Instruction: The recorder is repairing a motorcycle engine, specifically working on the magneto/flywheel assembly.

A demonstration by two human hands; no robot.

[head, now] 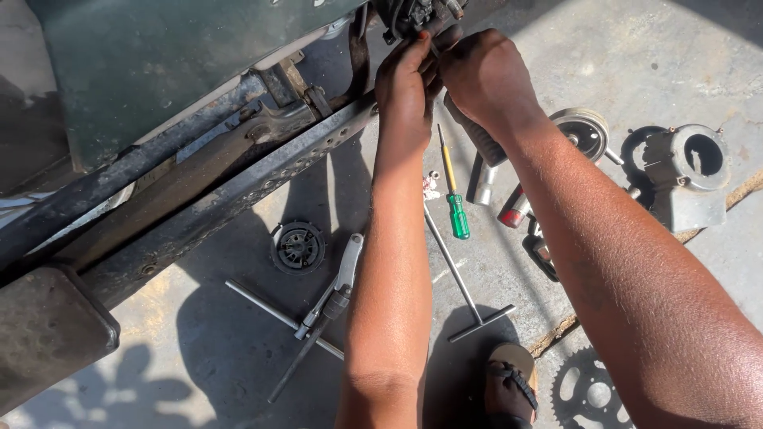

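My left hand (405,91) and my right hand (485,75) meet at the top of the view, both with fingers closed on a small dark engine part (413,14) on the vehicle. What exactly each finger pinches is hidden by the hands. The part sits at the end of a dark perforated metal frame rail (262,179) that runs down to the left. Below my hands, a green-handled screwdriver (455,199) lies on the concrete floor.
On the floor lie two T-handle wrenches (469,294) (278,314), a silver lever (338,282), a round black ribbed part (299,246), a grey engine cover (687,171), a round pulley (584,131), a sprocket (588,393). My sandalled foot (511,381) is at the bottom.
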